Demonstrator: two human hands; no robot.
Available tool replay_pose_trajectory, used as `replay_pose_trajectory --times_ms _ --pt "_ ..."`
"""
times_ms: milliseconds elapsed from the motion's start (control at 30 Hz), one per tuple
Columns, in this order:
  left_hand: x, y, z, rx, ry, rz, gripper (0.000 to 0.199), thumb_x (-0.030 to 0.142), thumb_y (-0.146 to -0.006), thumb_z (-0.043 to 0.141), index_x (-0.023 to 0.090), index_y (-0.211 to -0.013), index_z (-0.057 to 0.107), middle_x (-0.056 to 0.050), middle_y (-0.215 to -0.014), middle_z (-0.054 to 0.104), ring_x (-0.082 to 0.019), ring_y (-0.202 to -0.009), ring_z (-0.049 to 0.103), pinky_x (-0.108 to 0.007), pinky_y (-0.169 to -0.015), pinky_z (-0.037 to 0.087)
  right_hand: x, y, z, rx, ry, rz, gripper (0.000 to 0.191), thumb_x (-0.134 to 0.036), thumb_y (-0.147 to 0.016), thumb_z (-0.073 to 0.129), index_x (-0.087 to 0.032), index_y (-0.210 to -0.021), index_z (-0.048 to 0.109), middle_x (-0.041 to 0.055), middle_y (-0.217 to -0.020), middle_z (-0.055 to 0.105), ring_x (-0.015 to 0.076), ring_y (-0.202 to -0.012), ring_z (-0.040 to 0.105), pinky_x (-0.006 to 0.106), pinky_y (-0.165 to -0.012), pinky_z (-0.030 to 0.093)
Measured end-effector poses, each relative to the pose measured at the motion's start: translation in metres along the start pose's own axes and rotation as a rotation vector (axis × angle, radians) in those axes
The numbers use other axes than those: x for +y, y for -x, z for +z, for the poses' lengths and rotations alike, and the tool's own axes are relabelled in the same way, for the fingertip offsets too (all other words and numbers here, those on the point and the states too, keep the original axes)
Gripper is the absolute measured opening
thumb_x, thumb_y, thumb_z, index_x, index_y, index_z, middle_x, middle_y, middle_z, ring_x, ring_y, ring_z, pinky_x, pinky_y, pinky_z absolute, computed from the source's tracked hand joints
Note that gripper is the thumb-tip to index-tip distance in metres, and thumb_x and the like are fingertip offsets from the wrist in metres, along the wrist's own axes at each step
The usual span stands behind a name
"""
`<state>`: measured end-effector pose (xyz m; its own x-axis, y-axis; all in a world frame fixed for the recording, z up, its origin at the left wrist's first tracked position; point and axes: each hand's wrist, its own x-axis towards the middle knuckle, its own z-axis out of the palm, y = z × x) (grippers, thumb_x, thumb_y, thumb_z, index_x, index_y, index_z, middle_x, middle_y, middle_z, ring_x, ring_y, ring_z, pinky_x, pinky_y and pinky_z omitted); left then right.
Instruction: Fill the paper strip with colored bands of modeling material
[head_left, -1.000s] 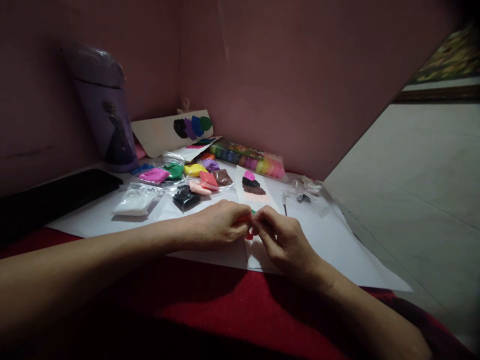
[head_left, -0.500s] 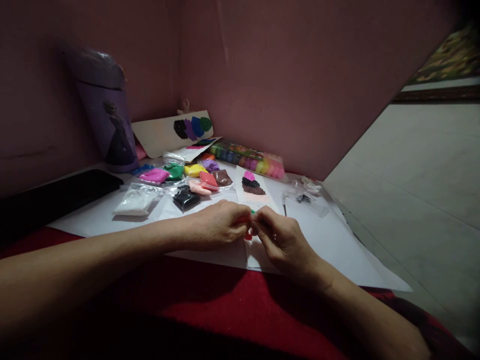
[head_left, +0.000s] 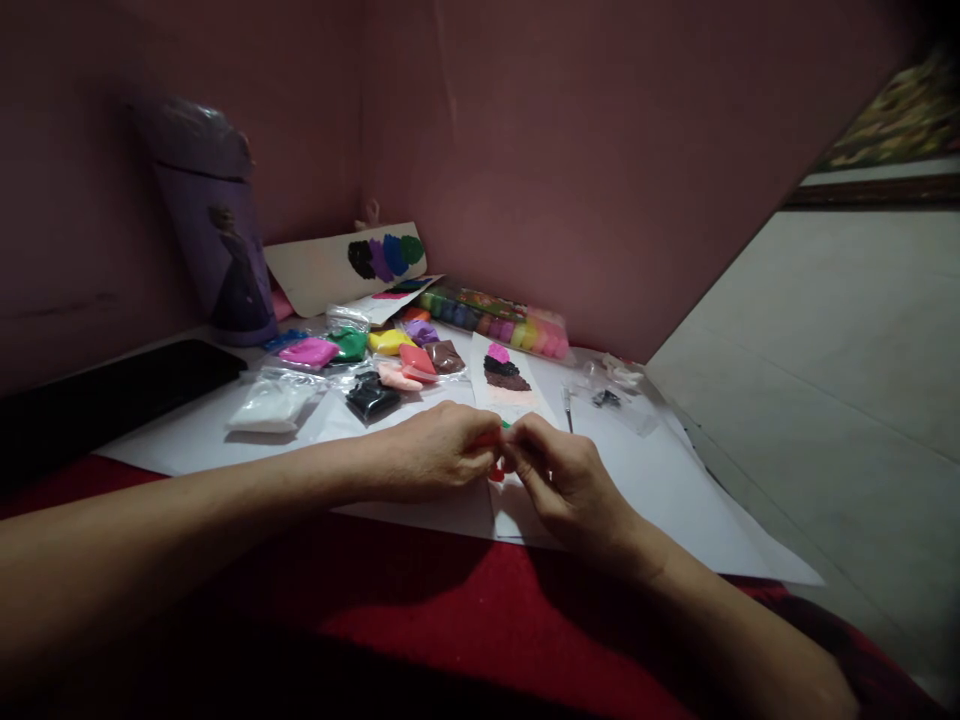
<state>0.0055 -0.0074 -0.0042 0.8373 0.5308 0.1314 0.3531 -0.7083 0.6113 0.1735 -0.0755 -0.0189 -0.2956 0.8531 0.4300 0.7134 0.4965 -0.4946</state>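
My left hand [head_left: 450, 452] and my right hand [head_left: 566, 475] meet above a narrow white card [head_left: 517, 515], fingertips pinched together and touching. Whatever they hold is too small and too covered to make out. A bit of green [head_left: 505, 425] peeks out between the fingertips, and a spot of red [head_left: 496, 475] shows just below them; I cannot tell whether these are held or lie on the card. Beyond my fingers, the card bears pink, black, brown and peach smears [head_left: 508, 372] that look like soft clay. A thin brush [head_left: 568, 408] lies right of the card.
Several small bags of coloured clay [head_left: 373, 396] lie to the left, with a white bag [head_left: 270, 402] nearest. Behind are a clear pack of coloured pieces [head_left: 499, 318] and a painted card [head_left: 345, 265]. A purple bin [head_left: 214, 230] and a black flat object [head_left: 127, 385] stand left.
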Motion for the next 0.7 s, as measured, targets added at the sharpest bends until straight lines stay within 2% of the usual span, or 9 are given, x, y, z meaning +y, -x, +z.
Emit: replay_pose_trajectory --times_ms 700 --pt "-0.0003 -0.0011 0.0032 0.065 0.014 -0.01 0.015 0.019 -0.081 0.043 0.014 -0.074 0.055 0.001 -0.066 0.057 -0.01 -0.061 0.047 -0.02 -0.054 0.031 -0.0033 0.0001 0.001 0.037 -0.009 0.052 0.011 -0.015 -0.088 0.047 -0.017 -0.078 0.051 -0.001 -0.065 0.055 0.0098 -0.055 0.046 0.023 -0.054 0.035"
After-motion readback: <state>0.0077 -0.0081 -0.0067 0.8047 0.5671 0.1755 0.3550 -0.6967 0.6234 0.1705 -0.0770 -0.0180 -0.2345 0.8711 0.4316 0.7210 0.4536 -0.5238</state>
